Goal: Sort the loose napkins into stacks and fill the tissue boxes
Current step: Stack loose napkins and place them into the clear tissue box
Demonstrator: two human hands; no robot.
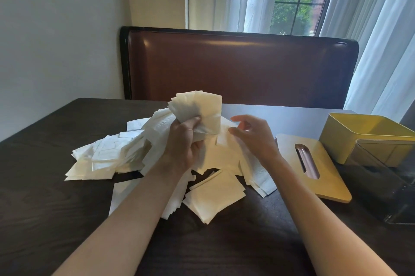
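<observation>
The left hand gripped a fanned bunch of napkins above the loose heap on the table; the right hand hovered beside it, fingers loosely spread, holding nothing. A small squared stack lay nearer the viewer. The yellow box, its slotted lid off beside it, and a clear box waited at right. The fan looked unevenly held: a loosened thumb could probably spill sheets back into the heap, and a reach might scatter the stack.
</observation>
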